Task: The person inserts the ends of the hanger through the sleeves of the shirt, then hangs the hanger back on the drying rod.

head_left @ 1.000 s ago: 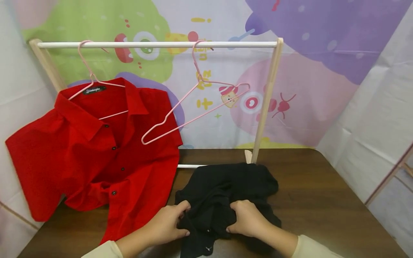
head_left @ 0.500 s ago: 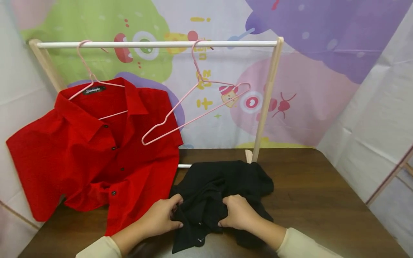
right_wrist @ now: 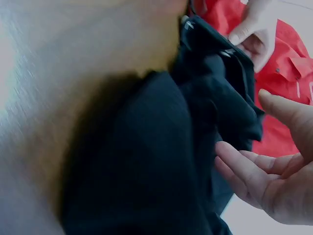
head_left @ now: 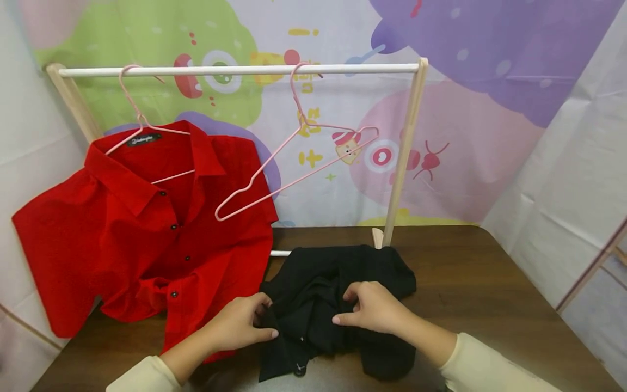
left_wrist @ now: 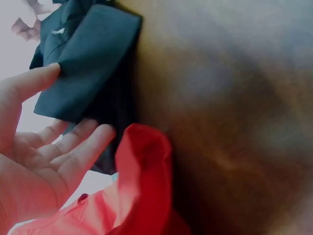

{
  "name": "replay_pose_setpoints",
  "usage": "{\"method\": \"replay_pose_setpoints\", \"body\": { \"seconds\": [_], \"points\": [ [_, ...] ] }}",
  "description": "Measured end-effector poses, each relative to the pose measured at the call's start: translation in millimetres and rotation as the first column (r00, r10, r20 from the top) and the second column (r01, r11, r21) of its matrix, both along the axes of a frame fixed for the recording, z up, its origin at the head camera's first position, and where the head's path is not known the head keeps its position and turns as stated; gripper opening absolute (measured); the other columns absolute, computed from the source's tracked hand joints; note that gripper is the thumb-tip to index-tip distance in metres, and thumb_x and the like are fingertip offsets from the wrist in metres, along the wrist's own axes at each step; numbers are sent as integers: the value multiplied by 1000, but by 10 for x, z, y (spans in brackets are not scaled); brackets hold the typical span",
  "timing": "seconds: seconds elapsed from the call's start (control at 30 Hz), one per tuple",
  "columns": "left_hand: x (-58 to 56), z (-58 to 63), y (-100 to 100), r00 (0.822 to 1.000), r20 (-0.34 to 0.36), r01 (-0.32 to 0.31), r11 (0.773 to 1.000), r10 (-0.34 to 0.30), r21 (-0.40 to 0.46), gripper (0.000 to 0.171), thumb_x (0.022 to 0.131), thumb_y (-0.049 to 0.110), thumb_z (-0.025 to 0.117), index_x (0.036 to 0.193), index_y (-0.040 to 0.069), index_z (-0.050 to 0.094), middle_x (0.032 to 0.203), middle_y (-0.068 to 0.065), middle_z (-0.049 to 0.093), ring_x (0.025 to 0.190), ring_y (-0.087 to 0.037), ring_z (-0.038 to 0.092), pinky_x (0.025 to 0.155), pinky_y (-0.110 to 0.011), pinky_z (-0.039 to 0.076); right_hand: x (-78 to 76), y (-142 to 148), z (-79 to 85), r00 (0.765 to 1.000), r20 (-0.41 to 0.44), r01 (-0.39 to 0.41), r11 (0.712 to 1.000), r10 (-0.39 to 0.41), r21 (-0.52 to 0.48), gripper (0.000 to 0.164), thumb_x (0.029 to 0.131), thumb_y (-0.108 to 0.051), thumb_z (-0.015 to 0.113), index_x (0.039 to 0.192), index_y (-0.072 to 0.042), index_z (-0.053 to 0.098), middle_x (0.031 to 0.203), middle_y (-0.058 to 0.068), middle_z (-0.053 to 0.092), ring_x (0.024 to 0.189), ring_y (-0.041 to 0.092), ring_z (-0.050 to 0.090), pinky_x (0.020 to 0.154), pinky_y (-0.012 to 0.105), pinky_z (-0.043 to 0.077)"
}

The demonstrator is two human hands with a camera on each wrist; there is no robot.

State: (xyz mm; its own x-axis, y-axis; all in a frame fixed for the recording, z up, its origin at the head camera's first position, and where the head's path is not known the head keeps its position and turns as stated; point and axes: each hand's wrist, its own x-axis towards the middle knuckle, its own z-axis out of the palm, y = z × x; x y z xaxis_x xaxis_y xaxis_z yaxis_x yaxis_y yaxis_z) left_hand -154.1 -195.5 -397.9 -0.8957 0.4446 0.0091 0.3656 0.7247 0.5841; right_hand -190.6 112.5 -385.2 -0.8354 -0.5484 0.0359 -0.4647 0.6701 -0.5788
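A crumpled black shirt (head_left: 318,305) lies on the table, its collar flap (left_wrist: 93,63) turned to the left hand. My left hand (head_left: 240,324) holds that flap at the shirt's left edge, thumb on its face and fingers behind and below. In the right wrist view the left hand (right_wrist: 257,36) pinches the same edge. My right hand (head_left: 377,307) hovers close over the middle of the shirt, thumb and fingers spread apart. From its own wrist view, the right hand (right_wrist: 274,176) has fingertips right at the cloth and nothing between them and the thumb.
A red shirt (head_left: 230,234) hangs at the left on a pink hanger (head_left: 129,92), its hem beside my left hand. Another pink hanger (head_left: 299,179) hangs bare from the white rail (head_left: 235,70). The rack's wooden post (head_left: 405,152) stands behind the black shirt on the brown table (head_left: 470,294).
The black shirt has shifted slightly left with both hands. My right hand has since let go of the cloth, its thumb and fingers parting as it moved up and right. The left hand keeps its hold.
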Motion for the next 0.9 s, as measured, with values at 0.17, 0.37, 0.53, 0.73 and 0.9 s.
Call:
{"method": "replay_pose_setpoints", "body": {
  "seconds": [0.17,0.37,0.53,0.73,0.9],
  "points": [
    [-59,97,-6,999,-33,-42,999,41,-5,42,79,34,79,106,5,63,89,1,67,75,-15,62,68,-30,52,-108,79,89,999,-11,41,998,-42,-40,29,85,-21,75,101,1,66,92,7,68,59,6,60,59,25,52],
    [-158,214,-6,996,-66,-59,998,59,-4,35,81,30,78,104,7,65,90,0,66,79,-17,62,73,-33,52,-240,-6,104,996,-45,81,997,-81,1,24,84,-14,75,100,0,64,87,4,66,61,10,61,65,30,53],
    [-216,265,-6,998,-45,-35,999,34,-3,31,79,25,80,100,6,68,90,-1,67,76,-15,63,71,-31,52,-329,-140,18,984,-136,131,983,-113,131,34,81,-24,79,99,0,64,87,8,66,75,19,62,72,38,53],
    [-245,236,35,999,-27,-20,1000,20,-4,24,78,21,80,95,7,70,84,2,67,72,-10,61,67,-27,51,-367,-192,-40,985,-125,145,963,-118,226,48,74,-32,84,100,1,63,91,12,66,79,25,64,71,39,54],
    [-263,217,99,995,-73,-71,997,70,-8,8,79,8,75,84,8,68,72,6,64,65,-10,55,62,-29,47,-368,-122,-43,987,-91,153,959,-135,240,33,72,-20,83,88,-1,62,82,8,63,69,20,57,65,37,51]
  ]
}}
